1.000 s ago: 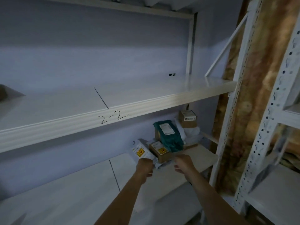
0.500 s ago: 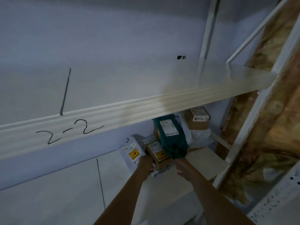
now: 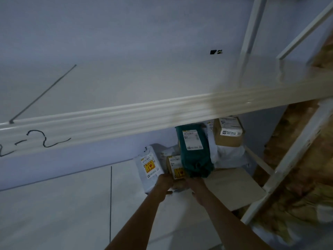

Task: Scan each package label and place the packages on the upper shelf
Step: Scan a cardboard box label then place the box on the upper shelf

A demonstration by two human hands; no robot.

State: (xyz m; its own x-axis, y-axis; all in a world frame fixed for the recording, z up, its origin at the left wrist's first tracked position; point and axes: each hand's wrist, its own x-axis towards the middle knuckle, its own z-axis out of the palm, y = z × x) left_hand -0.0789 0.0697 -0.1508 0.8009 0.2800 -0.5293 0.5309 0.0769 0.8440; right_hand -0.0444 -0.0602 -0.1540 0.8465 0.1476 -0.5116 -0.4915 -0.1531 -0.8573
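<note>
A pile of packages lies at the right end of the lower shelf (image 3: 72, 204). A small brown box (image 3: 174, 167) with a yellow sticker sits at the pile's front. My left hand (image 3: 164, 183) grips its front left corner and my right hand (image 3: 195, 184) grips its front right. My fingers are mostly hidden behind the backs of my hands. A teal bag (image 3: 194, 156) with a white label leans over the box. A white mailer (image 3: 148, 166) with a yellow sticker stands just left of my left hand. The upper shelf (image 3: 162, 114), marked "2-2", is bare here.
A larger brown box (image 3: 228, 136) rests on white plastic bags (image 3: 229, 156) at the back right. White metal uprights (image 3: 288, 165) and a diagonal brace frame the shelf's right end. The upper shelf's front edge overhangs the pile closely.
My view has moved closer and to the right. Both hands have slid forward from the shelf front onto the small brown box.
</note>
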